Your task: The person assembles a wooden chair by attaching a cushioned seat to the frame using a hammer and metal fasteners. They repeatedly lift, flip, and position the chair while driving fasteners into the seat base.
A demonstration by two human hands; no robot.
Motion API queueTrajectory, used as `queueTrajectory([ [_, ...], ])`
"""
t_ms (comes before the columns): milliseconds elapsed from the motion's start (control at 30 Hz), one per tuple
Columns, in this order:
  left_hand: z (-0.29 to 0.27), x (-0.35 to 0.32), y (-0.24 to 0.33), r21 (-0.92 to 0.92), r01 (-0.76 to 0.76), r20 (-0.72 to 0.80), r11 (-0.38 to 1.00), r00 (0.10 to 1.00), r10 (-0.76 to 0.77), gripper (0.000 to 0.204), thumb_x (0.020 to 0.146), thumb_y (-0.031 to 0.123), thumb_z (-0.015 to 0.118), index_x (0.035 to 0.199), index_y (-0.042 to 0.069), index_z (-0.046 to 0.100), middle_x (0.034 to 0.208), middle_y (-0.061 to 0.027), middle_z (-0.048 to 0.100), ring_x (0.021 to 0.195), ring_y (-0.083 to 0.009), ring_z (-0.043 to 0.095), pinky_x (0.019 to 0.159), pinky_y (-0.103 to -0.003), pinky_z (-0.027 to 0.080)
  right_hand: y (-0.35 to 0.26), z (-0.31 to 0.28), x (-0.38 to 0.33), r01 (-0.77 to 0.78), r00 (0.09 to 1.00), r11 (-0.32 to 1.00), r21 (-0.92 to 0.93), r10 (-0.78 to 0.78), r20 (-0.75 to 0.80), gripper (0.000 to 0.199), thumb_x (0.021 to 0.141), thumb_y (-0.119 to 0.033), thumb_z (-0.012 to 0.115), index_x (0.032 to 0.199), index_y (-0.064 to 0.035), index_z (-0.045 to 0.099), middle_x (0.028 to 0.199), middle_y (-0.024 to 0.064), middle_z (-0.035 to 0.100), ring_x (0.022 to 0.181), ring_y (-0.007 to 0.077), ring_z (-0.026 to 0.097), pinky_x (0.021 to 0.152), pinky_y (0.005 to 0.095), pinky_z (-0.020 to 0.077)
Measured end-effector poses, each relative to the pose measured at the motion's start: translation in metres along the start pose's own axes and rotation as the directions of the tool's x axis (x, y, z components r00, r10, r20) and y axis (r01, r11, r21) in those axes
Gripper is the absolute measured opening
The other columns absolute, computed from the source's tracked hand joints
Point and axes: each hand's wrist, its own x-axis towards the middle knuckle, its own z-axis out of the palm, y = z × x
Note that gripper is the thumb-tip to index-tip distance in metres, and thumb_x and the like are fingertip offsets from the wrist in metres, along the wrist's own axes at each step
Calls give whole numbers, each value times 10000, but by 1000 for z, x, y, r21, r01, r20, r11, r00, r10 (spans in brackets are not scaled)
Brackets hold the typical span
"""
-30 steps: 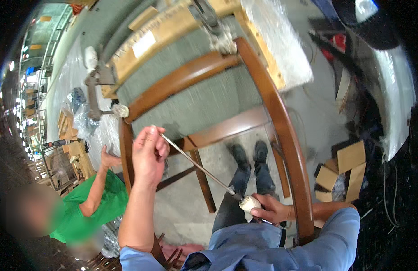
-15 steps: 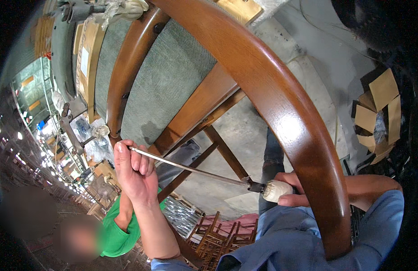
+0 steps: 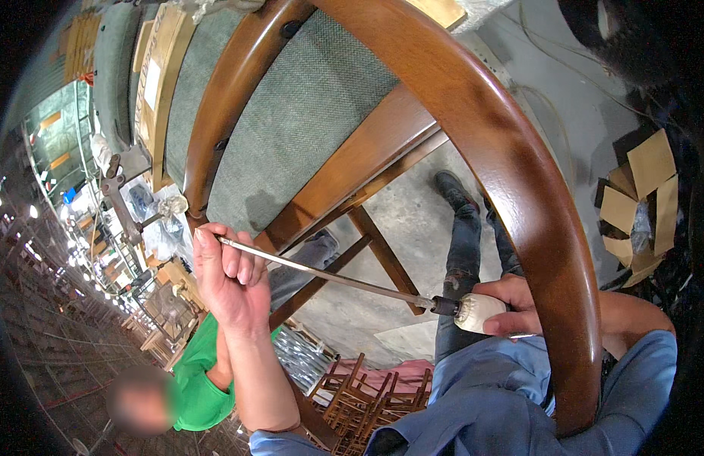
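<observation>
My right hand (image 3: 515, 305) grips a power screwdriver (image 3: 479, 313) by its white-wrapped body, partly behind the curved armrest. Its long, thin metal bit (image 3: 329, 277) slants up and leftward to my left hand (image 3: 236, 292). There the fingers are curled in, with thumb and forefinger close to the bit's tip; any small piece between them is hidden. That hand is by the lower end of a brown wooden chair frame (image 3: 215, 114). The glossy armrest (image 3: 519, 182) arcs across in front of me. Grey-green woven upholstery (image 3: 306, 114) fills the frame beyond my left hand.
A person in a green shirt (image 3: 204, 380) is at lower left. A metal clamp-like fixture (image 3: 122, 201) stands left of the chair. An open cardboard box (image 3: 618, 209) is on the floor at right. Stacked wooden frames (image 3: 367, 403) are visible low in the middle.
The chair appears shifted slightly right in the view, and more of my legs and a shoe shows. Both hands keep their holds, with the bit's tip still by my left fingers.
</observation>
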Motion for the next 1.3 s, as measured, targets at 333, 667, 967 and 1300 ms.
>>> queueTrajectory([
  [333,-3,0,0,-77,10,23,997,1000,-8,258,1065,295,485,1011,59,574,602,46,387,522,-61,366,411,-191,285,1,4,-6,-127,991,843,523,86,102,521,915,-442,618,1075,53,586,763,63,589,626,126,565,551,259,452],
  [667,5,1,-3,-108,105,148,989,985,-88,360,1055,344,494,1231,48,601,604,41,376,512,-76,354,455,-219,278,14,22,-9,50,990,974,223,-19,-140,476,884,-389,692,1091,13,544,795,68,615,644,137,616,545,280,492],
  [967,16,-8,-13,238,99,160,966,977,-140,256,1037,199,549,1116,-32,626,621,16,440,526,-71,357,479,-222,285,140,21,-29,302,945,597,743,-82,-318,412,1040,-239,474,1384,-12,463,1293,128,597,1099,212,625,975,334,505],
  [1300,19,-10,-14,298,128,147,946,973,-178,233,1026,188,568,1091,-28,628,631,24,437,539,-59,349,482,-220,276,49,23,-26,115,796,867,485,212,-567,359,966,-22,583,1323,-8,557,1225,69,649,1053,131,640,883,290,546],
])
